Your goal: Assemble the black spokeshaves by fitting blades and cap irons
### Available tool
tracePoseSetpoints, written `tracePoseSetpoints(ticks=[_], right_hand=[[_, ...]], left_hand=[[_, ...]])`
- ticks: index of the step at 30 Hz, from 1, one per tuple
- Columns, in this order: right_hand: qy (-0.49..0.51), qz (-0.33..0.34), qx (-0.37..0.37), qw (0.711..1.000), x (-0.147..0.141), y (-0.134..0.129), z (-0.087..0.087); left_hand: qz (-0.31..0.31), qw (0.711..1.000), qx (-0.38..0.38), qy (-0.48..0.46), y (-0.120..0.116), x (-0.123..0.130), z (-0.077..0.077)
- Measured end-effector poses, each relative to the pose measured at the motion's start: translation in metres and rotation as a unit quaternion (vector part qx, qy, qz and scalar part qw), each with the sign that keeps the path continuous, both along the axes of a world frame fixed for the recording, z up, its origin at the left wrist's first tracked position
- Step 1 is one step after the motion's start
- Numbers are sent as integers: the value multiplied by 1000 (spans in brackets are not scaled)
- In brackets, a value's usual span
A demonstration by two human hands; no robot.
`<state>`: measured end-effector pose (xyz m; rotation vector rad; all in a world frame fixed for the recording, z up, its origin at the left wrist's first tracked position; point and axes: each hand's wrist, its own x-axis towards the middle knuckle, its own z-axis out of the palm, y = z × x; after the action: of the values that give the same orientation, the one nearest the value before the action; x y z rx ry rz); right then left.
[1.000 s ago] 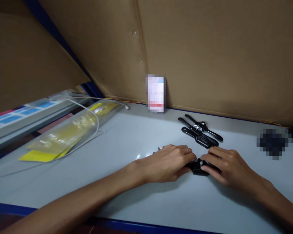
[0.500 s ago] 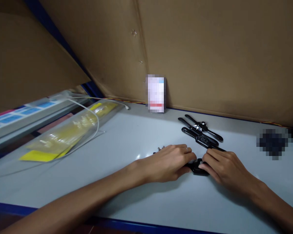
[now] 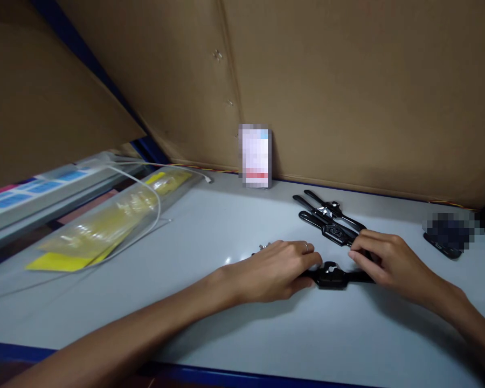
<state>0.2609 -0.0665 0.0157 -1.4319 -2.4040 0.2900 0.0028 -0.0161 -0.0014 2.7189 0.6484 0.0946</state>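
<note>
A black spokeshave [image 3: 332, 278] with a silvery part at its middle lies across the table in front of me. My left hand [image 3: 285, 269], a ring on one finger, is closed round its left handle. My right hand [image 3: 378, 256] hovers over its right handle, fingers curled together in a pinch; whatever is between them is hidden. Just beyond, more black spokeshaves lie side by side, the nearest one [image 3: 334, 233] with its right end behind my right hand. Behind my left hand, a small silvery piece [image 3: 264, 246] and something dark peek out.
A phone-like upright screen [image 3: 255, 156], blurred out, leans on the cardboard wall [image 3: 347, 97]. Left are a plastic bag with yellow sheets [image 3: 101, 226], a white cable [image 3: 159, 207] and a power strip [image 3: 36, 188]. A blurred dark object [image 3: 450, 229] sits at right.
My right hand has moved right, off the spokeshave's middle, uncovering its silvery part and right handle. My left hand keeps its hold. The view has shifted slightly.
</note>
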Motion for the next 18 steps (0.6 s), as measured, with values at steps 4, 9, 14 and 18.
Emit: tracePoseSetpoints(ticks=[4, 9, 14, 18], right_hand=[[-48, 21, -54, 997, 4, -2, 8], [-107, 27, -106, 988, -4, -10, 9], [-126, 31, -111, 985, -7, -12, 10], [-125, 35, -113, 985, -6, -12, 9]], left_hand=[[-6, 1000, 4, -12, 1, 0, 0], [-3, 1000, 0, 4, 0, 0, 2], [-31, 999, 40, -7, -1, 1, 3], [-55, 996, 73, -14, 0, 1, -1]])
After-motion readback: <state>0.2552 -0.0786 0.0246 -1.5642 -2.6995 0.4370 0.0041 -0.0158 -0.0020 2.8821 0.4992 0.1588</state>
